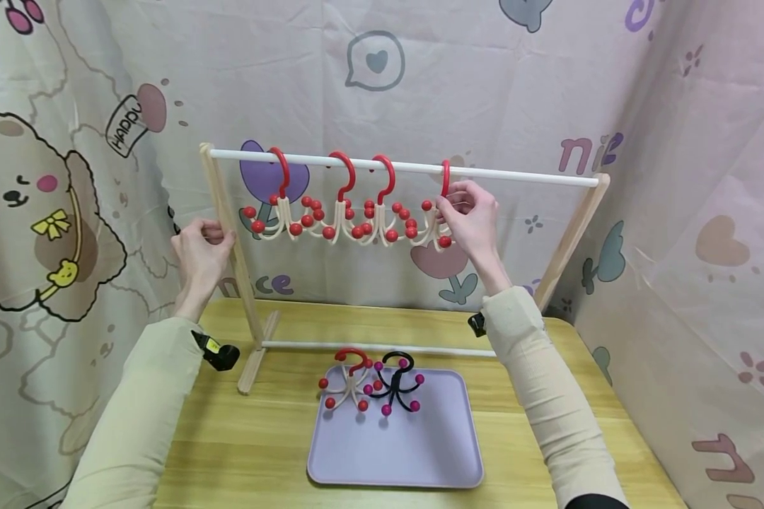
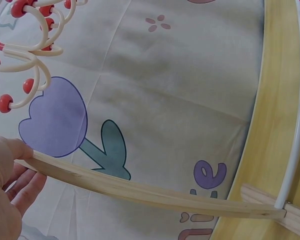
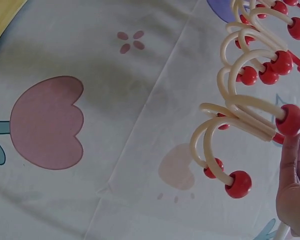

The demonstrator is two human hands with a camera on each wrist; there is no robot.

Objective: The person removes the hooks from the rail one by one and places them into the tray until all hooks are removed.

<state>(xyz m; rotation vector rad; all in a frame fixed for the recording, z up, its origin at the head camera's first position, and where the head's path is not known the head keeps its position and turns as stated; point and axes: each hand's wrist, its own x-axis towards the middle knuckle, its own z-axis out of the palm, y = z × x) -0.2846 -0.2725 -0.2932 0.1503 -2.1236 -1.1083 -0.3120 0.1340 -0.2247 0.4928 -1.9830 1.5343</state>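
Observation:
My left hand (image 1: 202, 254) holds the upper part of the rack's left wooden post (image 1: 245, 293); in the left wrist view, thumb and fingers lie on either side of the post (image 2: 140, 194). With my right hand (image 1: 476, 218) I pinch the rightmost octopus-shaped hanger (image 1: 446, 178) near the base of its red hook. That hook is over the white top rod (image 1: 516, 175). Its cream arms (image 3: 212, 142) end in red balls. To its left hang three matching hangers, one of them a hanger (image 1: 283, 201) near the left post.
On the wooden table (image 1: 229, 452) a lilac tray (image 1: 420, 452) lies in front of the rack. At its back edge are a cream hanger (image 1: 351, 385) with a red hook and a black hanger (image 1: 396, 384) with magenta balls. Printed curtains (image 1: 433, 85) surround the table.

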